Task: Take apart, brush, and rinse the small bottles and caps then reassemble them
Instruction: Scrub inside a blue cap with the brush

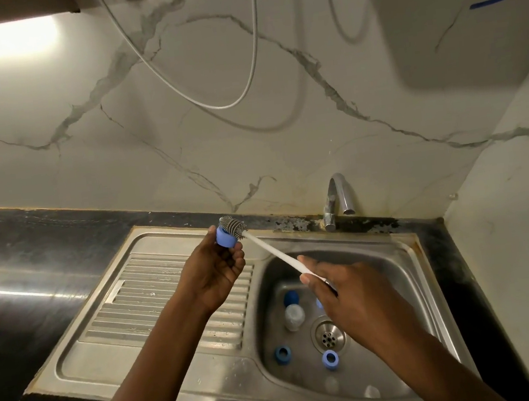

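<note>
Aloft over sink rim (pixel 177 226); 1 cap (pixel 225 237) (left hand (pixel 213 272)), brush (pixel 271 249) touching.

Site: home kitchen | evidence: stainless steel sink (pixel 406 260) with ribbed drainboard (pixel 168 295), chrome tap (pixel 338 199) at rear, dark stone countertop (pixel 34 257), marble-veined wall panels (pixel 214 107) behind

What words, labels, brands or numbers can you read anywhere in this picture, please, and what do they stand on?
No text can be read anywhere in this view.
The cap in the left hand, the brush in the right hand, the bottle in the sink and the tap show no print, label or mark.
</note>
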{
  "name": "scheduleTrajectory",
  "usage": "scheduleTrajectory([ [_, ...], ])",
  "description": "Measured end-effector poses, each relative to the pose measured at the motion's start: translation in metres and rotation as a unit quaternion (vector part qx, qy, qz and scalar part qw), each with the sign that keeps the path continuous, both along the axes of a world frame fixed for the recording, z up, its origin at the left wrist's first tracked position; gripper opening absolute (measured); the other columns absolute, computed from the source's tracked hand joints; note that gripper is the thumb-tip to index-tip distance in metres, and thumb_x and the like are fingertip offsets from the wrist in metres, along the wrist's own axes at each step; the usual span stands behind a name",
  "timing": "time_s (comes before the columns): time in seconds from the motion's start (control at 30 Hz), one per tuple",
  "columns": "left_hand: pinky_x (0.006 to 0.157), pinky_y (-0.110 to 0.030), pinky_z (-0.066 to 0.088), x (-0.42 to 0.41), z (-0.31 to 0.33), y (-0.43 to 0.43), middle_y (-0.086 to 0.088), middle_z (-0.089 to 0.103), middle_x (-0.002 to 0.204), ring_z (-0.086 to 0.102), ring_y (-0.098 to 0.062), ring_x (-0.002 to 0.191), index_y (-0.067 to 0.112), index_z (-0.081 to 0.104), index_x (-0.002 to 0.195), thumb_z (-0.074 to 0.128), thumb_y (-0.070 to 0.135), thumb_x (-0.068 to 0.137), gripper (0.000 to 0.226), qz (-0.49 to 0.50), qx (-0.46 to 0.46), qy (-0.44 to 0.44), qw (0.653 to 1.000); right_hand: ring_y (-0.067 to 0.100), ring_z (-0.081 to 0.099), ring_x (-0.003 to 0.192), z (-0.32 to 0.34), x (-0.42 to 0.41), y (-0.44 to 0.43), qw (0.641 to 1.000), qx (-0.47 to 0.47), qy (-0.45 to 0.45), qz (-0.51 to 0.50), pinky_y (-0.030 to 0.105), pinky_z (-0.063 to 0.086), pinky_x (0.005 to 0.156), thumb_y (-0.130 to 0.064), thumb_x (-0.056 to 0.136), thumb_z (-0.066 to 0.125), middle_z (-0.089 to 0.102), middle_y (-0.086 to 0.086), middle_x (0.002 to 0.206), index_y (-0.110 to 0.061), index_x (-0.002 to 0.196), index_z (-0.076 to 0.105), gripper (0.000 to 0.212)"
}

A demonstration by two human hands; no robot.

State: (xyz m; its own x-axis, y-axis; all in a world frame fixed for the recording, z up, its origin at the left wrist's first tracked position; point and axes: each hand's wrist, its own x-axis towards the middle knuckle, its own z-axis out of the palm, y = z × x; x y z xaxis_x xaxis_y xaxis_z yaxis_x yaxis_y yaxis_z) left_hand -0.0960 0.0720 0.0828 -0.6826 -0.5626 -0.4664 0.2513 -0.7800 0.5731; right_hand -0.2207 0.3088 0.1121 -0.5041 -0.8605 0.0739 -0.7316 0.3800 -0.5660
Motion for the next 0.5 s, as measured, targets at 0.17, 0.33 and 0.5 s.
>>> scheduleTrajectory([
  [0.17, 0.064, -0.028, 0.062, 0.002, 0.002, -0.003, -0.015, 0.069, 0.085, 0.065, -0.018, 0.072, -0.001, 0.067, 0.118, 0.060, 0.042, 0.106, 0.045, 0.001, -0.002, -0.015, 1.000, 0.002, 0.063, 0.057, -0.002, 0.009, 0.002, 1.000, -0.013, -0.027, 0.001, 0.017, 0.049, 0.053, -0.051, 0.108, 0.045, 0.058, -0.012, 0.064, -0.047, 0.154, 0.044, 0.046],
  [0.33, 0.062, -0.025, 0.063, 0.011, 0.007, -0.014, -0.017, 0.070, 0.098, 0.062, -0.019, 0.079, 0.001, 0.064, 0.124, 0.060, 0.040, 0.107, 0.043, 0.032, 0.010, -0.011, 0.999, 0.008, 0.067, 0.064, -0.003, 0.008, 0.011, 1.000, 0.004, -0.017, 0.011, 0.025, 0.058, 0.066, -0.051, 0.108, 0.045, 0.064, -0.012, 0.070, -0.048, 0.153, 0.045, 0.045],
  [0.5, 0.065, -0.027, 0.062, 0.008, 0.000, 0.000, -0.015, 0.068, 0.092, 0.063, -0.018, 0.078, -0.001, 0.062, 0.130, 0.058, 0.042, 0.107, 0.048, 0.012, 0.015, -0.012, 1.000, 0.011, 0.071, 0.071, -0.002, -0.003, 0.009, 1.000, 0.013, -0.010, -0.002, 0.029, 0.061, 0.073, -0.047, 0.109, 0.045, 0.074, -0.005, 0.085, -0.042, 0.154, 0.046, 0.045],
])
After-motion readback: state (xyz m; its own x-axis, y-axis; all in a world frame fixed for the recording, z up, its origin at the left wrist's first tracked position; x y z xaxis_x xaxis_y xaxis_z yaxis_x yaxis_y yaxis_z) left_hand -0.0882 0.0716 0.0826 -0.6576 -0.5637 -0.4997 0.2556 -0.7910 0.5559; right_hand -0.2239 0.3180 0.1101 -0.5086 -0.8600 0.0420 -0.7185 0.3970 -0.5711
